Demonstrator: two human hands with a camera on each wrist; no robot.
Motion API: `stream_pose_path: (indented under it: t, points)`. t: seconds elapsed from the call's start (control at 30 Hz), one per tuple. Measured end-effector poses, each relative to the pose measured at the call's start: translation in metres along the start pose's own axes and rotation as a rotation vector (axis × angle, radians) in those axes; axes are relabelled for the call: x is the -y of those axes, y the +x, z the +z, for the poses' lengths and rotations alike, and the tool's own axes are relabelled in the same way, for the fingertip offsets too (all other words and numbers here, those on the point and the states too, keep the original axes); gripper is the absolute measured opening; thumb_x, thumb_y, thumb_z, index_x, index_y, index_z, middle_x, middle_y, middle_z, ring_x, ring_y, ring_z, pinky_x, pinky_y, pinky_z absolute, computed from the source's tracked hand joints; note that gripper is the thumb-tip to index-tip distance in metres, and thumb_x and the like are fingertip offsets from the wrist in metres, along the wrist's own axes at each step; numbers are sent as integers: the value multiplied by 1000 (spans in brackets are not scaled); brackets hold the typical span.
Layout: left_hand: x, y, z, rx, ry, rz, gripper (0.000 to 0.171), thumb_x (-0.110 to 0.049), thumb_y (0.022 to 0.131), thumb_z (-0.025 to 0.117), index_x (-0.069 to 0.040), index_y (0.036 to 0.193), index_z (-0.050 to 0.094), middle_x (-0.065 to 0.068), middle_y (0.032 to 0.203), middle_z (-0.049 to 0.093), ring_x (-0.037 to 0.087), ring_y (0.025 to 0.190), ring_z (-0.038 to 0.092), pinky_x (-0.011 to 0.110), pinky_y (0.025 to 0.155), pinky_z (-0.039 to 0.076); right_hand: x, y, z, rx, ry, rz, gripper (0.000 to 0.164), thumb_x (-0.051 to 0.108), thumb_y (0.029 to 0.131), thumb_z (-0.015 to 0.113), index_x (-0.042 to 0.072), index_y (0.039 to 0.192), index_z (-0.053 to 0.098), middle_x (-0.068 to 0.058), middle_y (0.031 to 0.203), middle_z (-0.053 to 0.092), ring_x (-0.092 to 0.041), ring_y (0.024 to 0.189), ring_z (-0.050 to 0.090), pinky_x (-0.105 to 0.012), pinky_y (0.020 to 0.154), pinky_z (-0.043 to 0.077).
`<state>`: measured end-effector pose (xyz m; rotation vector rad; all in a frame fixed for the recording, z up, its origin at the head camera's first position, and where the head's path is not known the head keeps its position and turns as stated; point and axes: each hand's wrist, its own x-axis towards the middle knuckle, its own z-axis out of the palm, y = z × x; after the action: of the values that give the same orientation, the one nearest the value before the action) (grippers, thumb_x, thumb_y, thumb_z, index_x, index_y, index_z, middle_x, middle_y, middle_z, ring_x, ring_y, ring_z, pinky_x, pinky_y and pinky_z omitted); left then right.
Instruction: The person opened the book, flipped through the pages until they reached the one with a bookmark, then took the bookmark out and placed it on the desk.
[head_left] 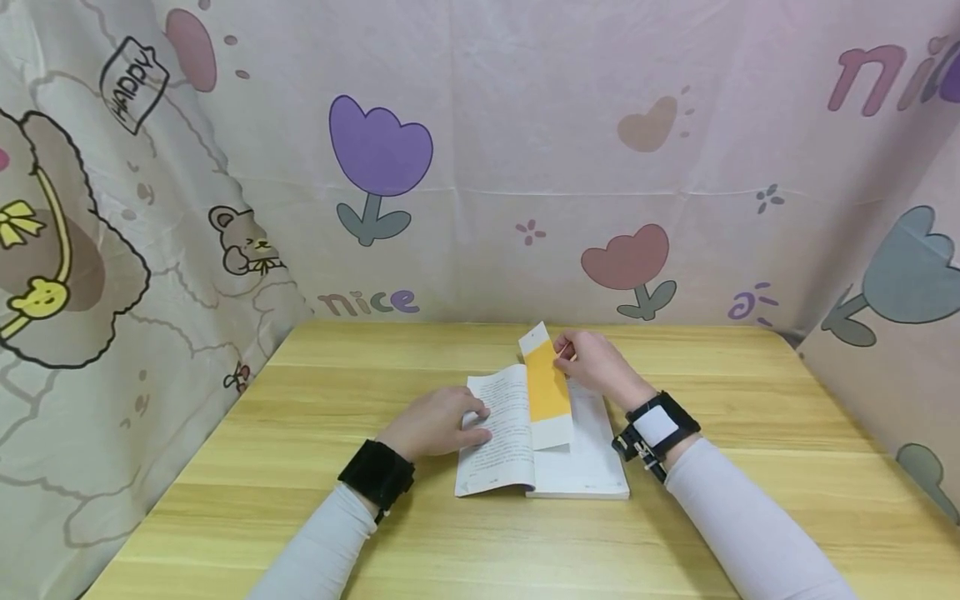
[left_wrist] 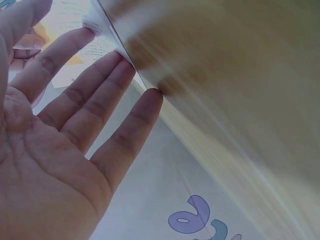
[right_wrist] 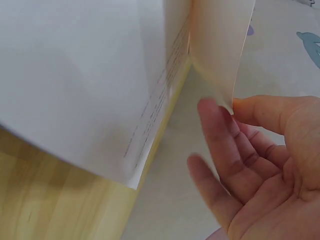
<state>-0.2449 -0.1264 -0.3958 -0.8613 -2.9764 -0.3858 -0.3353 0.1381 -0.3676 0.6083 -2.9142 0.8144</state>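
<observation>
An open book (head_left: 498, 433) lies on the table, its left page raised and slightly curved. My left hand (head_left: 438, 423) rests on that left page near its outer edge. In the left wrist view, its fingers (left_wrist: 132, 122) are spread and nearly straight, tips at the page edge. A yellow bookmark (head_left: 547, 383) with white ends and a small hole at the top stands tilted by the book's middle fold. My right hand (head_left: 596, 362) pinches its right edge between thumb and fingers. The right wrist view shows the bookmark's pale back (right_wrist: 217, 40) beside the printed page.
The wooden table (head_left: 315, 367) reaches back to a patterned cloth (head_left: 495, 250) that hangs behind it and along both sides. Each wrist wears a black strap (head_left: 377, 475), below light sleeves.
</observation>
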Motion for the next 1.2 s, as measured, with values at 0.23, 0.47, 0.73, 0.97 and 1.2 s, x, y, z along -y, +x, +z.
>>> stream_pose_path:
  t: [0.23, 0.47, 0.73, 0.97, 1.2]
  points:
    - [-1, 0, 0, 3, 19, 1, 43, -48, 86, 67, -16, 114, 72, -1, 109, 65, 12, 94, 57, 30, 83, 48, -4, -1, -3, 30, 136, -8, 17, 8, 91, 65, 1, 105, 60, -7, 84, 63, -21, 68, 64, -28, 58, 52]
    - [0, 0, 2, 3, 0, 4, 43, -47, 86, 67, -15, 114, 72, 0, 108, 65, 12, 92, 57, 30, 83, 48, -5, -6, -18, 64, 267, 12, 18, 7, 91, 64, -2, 105, 59, -11, 84, 65, -27, 70, 67, -38, 67, 55]
    - [1, -1, -1, 8, -21, 0, 44, -48, 86, 66, -15, 114, 71, 0, 107, 64, 12, 88, 56, 28, 80, 48, -15, -12, -39, 26, 293, 2, 21, 6, 92, 63, -5, 109, 59, -13, 85, 65, -28, 70, 67, -35, 65, 55]
    - [1, 1, -1, 21, -18, 3, 46, -56, 87, 61, -17, 108, 70, -3, 95, 64, 10, 78, 53, 25, 70, 46, -37, -21, -56, 0, 286, 9, 24, 12, 92, 64, -3, 111, 59, -13, 87, 66, -17, 65, 66, -32, 65, 54]
    - [0, 0, -1, 26, 0, 13, 47, -57, 87, 60, -16, 108, 69, -3, 91, 62, 12, 75, 52, 26, 69, 46, -58, -32, -67, -3, 299, 63, 28, 13, 92, 64, -5, 113, 58, -14, 90, 66, -24, 71, 67, -31, 68, 54]
